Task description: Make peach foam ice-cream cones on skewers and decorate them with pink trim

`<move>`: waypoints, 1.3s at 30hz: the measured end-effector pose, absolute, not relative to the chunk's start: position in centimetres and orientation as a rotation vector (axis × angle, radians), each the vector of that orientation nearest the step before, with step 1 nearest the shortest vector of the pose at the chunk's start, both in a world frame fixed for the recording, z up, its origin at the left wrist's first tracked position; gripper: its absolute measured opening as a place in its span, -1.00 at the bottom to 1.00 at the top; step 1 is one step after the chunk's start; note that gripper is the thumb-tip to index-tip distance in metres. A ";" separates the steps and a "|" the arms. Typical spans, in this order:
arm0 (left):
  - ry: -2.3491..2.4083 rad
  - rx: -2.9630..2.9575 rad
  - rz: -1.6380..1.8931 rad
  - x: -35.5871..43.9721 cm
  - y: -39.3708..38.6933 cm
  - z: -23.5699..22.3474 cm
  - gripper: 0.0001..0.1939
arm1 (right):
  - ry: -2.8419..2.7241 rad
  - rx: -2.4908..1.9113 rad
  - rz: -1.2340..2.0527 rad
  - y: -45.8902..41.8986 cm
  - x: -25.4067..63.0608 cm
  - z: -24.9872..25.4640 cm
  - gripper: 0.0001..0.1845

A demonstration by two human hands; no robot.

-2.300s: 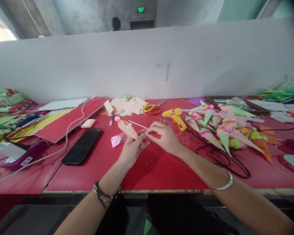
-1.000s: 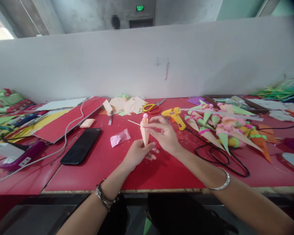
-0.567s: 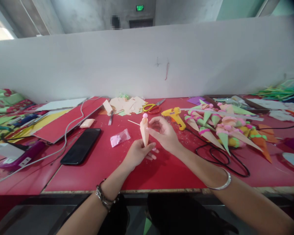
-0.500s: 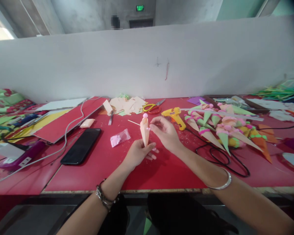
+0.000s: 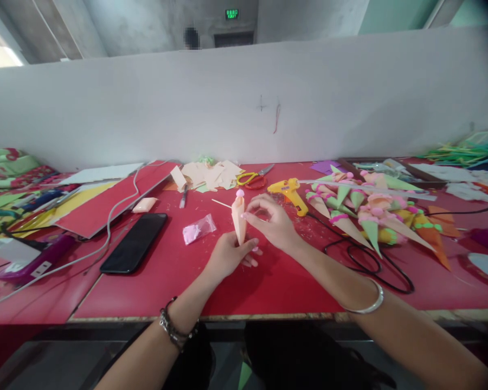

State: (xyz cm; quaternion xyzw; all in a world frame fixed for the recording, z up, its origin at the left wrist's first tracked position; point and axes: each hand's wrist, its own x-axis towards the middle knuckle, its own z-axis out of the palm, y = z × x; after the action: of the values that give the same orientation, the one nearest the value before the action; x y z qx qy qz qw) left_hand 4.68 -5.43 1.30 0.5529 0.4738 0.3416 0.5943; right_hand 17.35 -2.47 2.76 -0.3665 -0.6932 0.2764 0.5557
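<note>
My left hand (image 5: 229, 255) is wrapped round the lower, pointed end of a peach-coloured paper cone (image 5: 238, 221), which stands upright with a pink pompom (image 5: 239, 193) at its top. At the cone's upper right side, my right hand (image 5: 271, 219) has its thumb and fingers curled in a pinch, the thumb tip against the cone. Whatever lies between those fingertips is too small to make out. A bit of pink shows by the left fingers. Behind the cone a thin pale stick (image 5: 221, 203) points left. A small clear bag of pink pieces (image 5: 199, 229) lies to the left.
A yellow glue gun (image 5: 289, 194) lies right of my hands, its black cord (image 5: 366, 268) looping nearby. Farther right is a pile of decorated cones (image 5: 368, 208). Scissors (image 5: 255, 179) and paper scraps (image 5: 211, 174) lie behind. A black phone (image 5: 135, 244) is at left.
My right hand has shifted slightly left, bringing its thumb against the cone's side. The left hand keeps its hold on the cone.
</note>
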 end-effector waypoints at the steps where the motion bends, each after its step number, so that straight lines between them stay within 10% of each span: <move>1: 1.096 1.292 0.791 4.7 -5.4 1.2 -0.86 | -1.639 -0.867 0.654 -2.4 17.3 2.7 -0.89; 18: 1.031 0.927 1.236 3.6 -4.4 1.7 -0.85 | -1.961 -0.838 0.672 -2.4 18.1 2.7 -0.83; 39: 1.051 1.233 0.966 4.1 -5.4 2.2 -0.80 | -1.356 -0.926 0.700 -1.7 19.0 3.2 -0.81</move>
State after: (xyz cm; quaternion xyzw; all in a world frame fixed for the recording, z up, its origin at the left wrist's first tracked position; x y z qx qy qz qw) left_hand 4.12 -5.38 2.22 0.5292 0.4510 0.4144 0.5872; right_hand 18.98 -1.67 3.19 -0.4042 -0.5914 0.3052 0.6275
